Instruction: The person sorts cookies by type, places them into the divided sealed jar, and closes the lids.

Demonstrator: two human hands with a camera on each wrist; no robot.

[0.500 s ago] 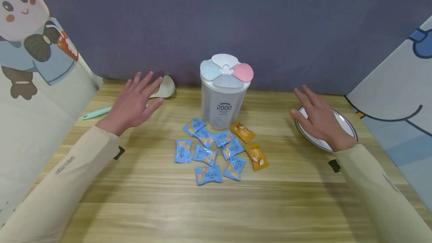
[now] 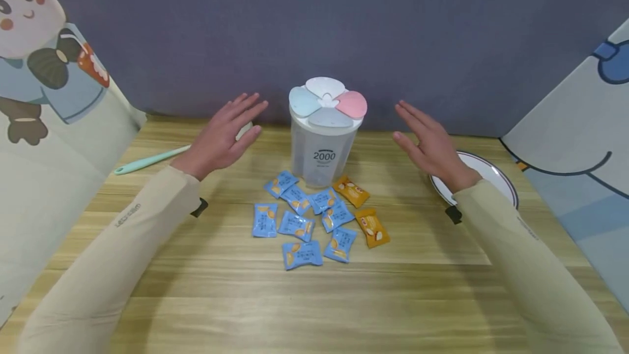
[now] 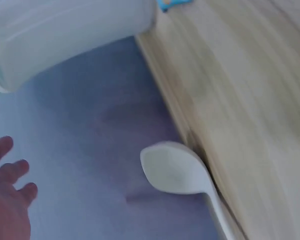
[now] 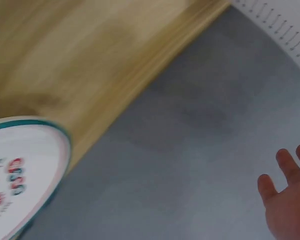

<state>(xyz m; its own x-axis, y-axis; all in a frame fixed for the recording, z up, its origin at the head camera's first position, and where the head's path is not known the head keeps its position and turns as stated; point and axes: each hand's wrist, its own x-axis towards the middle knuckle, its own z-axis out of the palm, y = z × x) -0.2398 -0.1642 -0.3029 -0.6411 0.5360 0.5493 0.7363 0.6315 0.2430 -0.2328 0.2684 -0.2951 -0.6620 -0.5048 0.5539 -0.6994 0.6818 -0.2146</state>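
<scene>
A clear plastic canister marked 2000 stands upright at the back of the table, under a petal-patterned lid in white, blue, pink and grey. To its left hovers my left hand, fingers extended, holding nothing. My right hand is held up on the opposite side, also with straight fingers and apart from the canister. Several blue snack packets and two orange ones lie in front of the canister. Behind the left hand is a ladle, its bowl mostly hidden in the head view.
The ladle's mint-green handle points left along the table. A white plate with a dark rim lies at the right, partly beneath the right hand and sleeve. A dark padded wall closes off the back, with printed panels on both sides.
Both hands have moved inward toward the canister, the left one to the right and the right one to the left. The canister, packets and plate stay in place.
</scene>
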